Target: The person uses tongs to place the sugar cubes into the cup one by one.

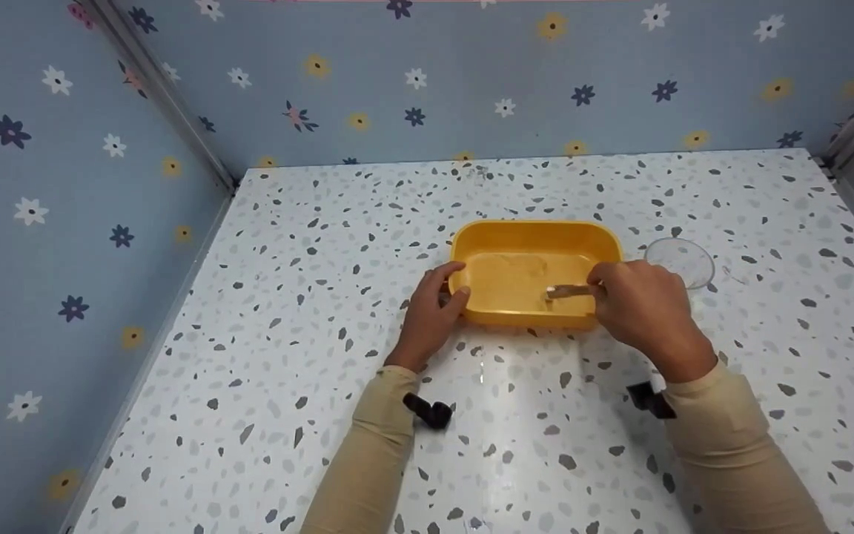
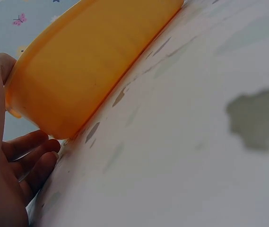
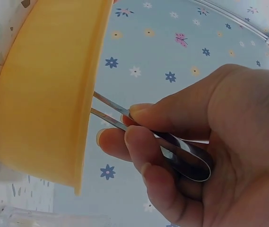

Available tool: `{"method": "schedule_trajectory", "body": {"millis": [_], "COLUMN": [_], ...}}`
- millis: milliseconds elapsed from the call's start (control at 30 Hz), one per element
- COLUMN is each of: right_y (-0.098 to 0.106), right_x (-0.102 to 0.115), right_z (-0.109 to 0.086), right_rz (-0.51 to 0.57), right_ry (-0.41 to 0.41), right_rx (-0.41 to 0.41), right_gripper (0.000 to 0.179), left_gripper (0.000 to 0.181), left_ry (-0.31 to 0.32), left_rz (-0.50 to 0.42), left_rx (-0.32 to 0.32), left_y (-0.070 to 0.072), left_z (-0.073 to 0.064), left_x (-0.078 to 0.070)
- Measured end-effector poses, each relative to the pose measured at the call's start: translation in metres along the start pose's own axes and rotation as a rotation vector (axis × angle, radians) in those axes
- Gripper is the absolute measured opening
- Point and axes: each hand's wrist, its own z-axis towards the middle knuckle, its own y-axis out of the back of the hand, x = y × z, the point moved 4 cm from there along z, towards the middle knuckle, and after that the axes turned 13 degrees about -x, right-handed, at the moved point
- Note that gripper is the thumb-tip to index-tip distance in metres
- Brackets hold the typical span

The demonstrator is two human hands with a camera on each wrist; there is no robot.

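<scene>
A yellow plastic tub (image 1: 534, 317) stands on the speckled table in the head view. My left hand (image 1: 431, 311) holds its left end, thumb at the rim; the other fingers (image 2: 32, 151) bend against the outside near the base in the left wrist view. From the right, my right hand (image 1: 638, 308) pinches metal tongs (image 3: 177, 153) between thumb and fingers, their bent end towards the palm. The tongs' two arms reach over the rim into the tub. A small whitish bit (image 1: 551, 291) shows at their tips, close over the floor of the tub; I cannot tell what it is.
A clear round dish (image 1: 679, 262) lies on the table (image 1: 323, 311) just right of the tub, by my right hand. Flower-patterned walls (image 1: 457, 81) rise behind and at the left. Each sleeve carries a black wrist mount (image 1: 431, 412).
</scene>
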Motion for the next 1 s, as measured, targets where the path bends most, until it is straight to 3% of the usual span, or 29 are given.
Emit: {"method": "schedule_trajectory", "body": {"millis": [767,1000], "right_y": [-0.0055,0.0000], "right_x": [-0.0005,0.0002], "right_z": [-0.0002,-0.0002], "right_rz": [-0.021,-0.004], "right_ry": [0.025,0.024], "right_rx": [0.012,-0.021], "right_gripper": [0.017,0.017], "left_gripper": [0.043,0.044], "left_ry": [0.026,0.024], "left_rz": [0.009,0.008], "left_rx": [0.005,0.002], "left_y": [-0.0004,-0.0005], "left_z": [0.0005,0.0001], "left_x": [0.0013,0.0008]}}
